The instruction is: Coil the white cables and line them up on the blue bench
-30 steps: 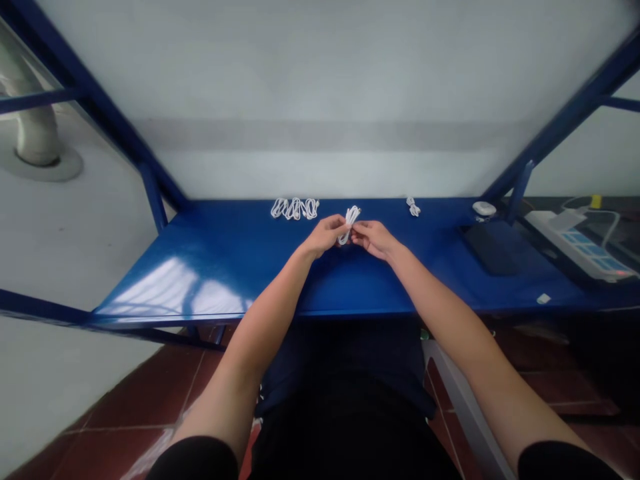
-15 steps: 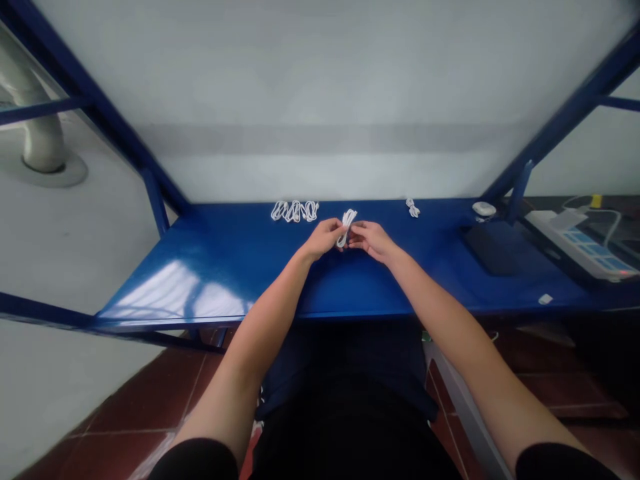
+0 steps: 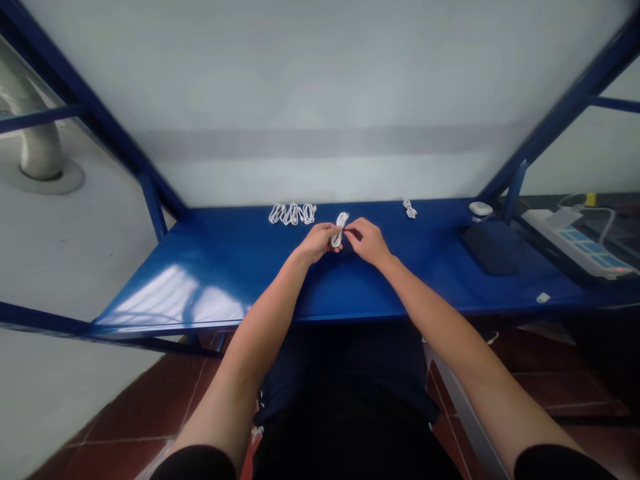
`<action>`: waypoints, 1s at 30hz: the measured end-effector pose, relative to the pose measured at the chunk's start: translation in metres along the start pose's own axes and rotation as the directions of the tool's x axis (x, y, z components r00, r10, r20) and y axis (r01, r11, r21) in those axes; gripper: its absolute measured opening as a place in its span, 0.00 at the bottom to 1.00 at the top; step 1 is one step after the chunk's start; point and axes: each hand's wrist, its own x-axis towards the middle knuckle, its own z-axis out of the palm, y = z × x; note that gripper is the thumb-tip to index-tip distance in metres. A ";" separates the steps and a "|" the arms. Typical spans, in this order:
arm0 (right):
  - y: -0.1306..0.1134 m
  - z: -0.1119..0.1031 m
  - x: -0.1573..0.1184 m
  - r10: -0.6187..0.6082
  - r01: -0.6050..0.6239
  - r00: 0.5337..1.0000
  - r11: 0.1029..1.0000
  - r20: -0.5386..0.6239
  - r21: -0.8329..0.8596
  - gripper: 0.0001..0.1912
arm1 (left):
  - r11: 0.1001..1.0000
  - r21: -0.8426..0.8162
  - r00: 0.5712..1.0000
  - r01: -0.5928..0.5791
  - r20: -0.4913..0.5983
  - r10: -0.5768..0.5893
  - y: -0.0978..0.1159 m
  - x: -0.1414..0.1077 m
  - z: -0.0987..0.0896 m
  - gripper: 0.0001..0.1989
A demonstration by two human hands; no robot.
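Observation:
A folded bundle of white cable (image 3: 341, 230) is held over the middle of the blue table (image 3: 240, 267). My left hand (image 3: 319, 241) grips it between thumb and fingers, and the cable's loops stick out above and below the thumb. Right beside the bundle, my right hand (image 3: 367, 240) has thumb and forefinger pinched together at its right side. What lies in that pinch is too small to make out. Several white coiled cables (image 3: 293, 213) lie in a row near the wall, left of my hands. Another white cable bundle (image 3: 409, 209) lies farther right.
Toward the table's right end are a white rounded case (image 3: 481, 209), a dark flat tablet-like object (image 3: 489, 248), a small white piece (image 3: 543, 298) and a white power strip (image 3: 580, 243) with cords. Blue frame posts (image 3: 155, 203) rise at both sides, and a wall stands behind.
My right hand has turned, its fingers now pinched at the bundle's side rather than spread alongside it. The cable bundle and my left hand have shifted slightly left.

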 end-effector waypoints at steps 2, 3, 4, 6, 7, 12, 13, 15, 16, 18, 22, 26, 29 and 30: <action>0.000 0.000 0.000 -0.008 0.008 1.000 1.000 -0.004 -0.009 0.08 | 1.000 0.026 1.000 -0.002 -0.002 0.002 0.000 0.000 0.000 0.09; -0.001 0.000 0.000 0.000 0.000 1.000 1.000 -0.006 -0.006 0.09 | 0.999 0.043 1.000 -0.003 -0.003 0.003 0.000 -0.001 0.000 0.10; -0.002 0.001 0.000 0.018 -0.018 1.000 1.000 -0.009 0.004 0.09 | 0.998 0.064 1.000 -0.006 -0.003 0.007 0.001 -0.001 0.000 0.10; -0.003 0.002 0.000 0.085 -0.083 0.996 0.995 -0.020 0.061 0.08 | 0.993 0.118 1.000 -0.026 0.001 0.026 0.001 -0.002 0.000 0.11; -0.003 0.002 0.001 0.135 -0.131 0.991 0.985 -0.020 0.113 0.07 | 0.988 0.151 0.999 -0.040 0.007 0.040 0.001 -0.002 0.000 0.11; -0.001 0.004 0.005 0.419 -0.440 0.895 0.774 0.153 0.455 0.08 | 0.938 0.310 0.988 -0.155 0.068 0.141 -0.001 -0.003 -0.005 0.09; 0.000 0.004 0.006 0.462 -0.497 0.863 0.699 0.206 0.515 0.09 | 0.927 0.329 0.983 -0.180 0.085 0.161 -0.001 -0.003 -0.006 0.08; 0.001 0.003 0.008 0.519 -0.594 0.792 0.538 0.320 0.598 0.09 | 0.908 0.354 0.974 -0.224 0.116 0.194 -0.002 -0.002 -0.007 0.08; 0.001 0.003 0.008 0.529 -0.630 0.762 0.475 0.374 0.614 0.09 | 0.903 0.358 0.971 -0.236 0.125 0.204 -0.003 -0.002 -0.007 0.08; 0.001 0.003 0.008 0.530 -0.660 0.739 0.442 0.417 0.607 0.10 | 0.912 0.343 0.973 -0.226 0.113 0.199 -0.004 0.000 -0.007 0.08; 0.001 0.006 0.003 0.421 -0.432 0.898 0.791 0.128 0.433 0.06 | 0.973 0.215 0.996 -0.085 -0.018 0.091 -0.002 0.002 -0.006 0.10; 0.001 0.006 -0.001 0.100 -0.101 0.995 0.988 0.012 0.117 0.12 | 0.998 0.051 0.998 0.028 -0.050 -0.026 0.002 0.002 -0.005 0.09; 0.000 0.003 -0.002 0.019 -0.021 0.999 0.999 0.043 0.027 0.14 | 0.997 -0.002 0.996 0.083 -0.008 -0.083 0.003 0.000 -0.005 0.08; 0.000 0.002 -0.002 0.013 -0.013 0.999 1.000 0.044 0.015 0.13 | 0.996 -0.011 0.996 0.092 0.001 -0.092 0.004 0.000 -0.005 0.08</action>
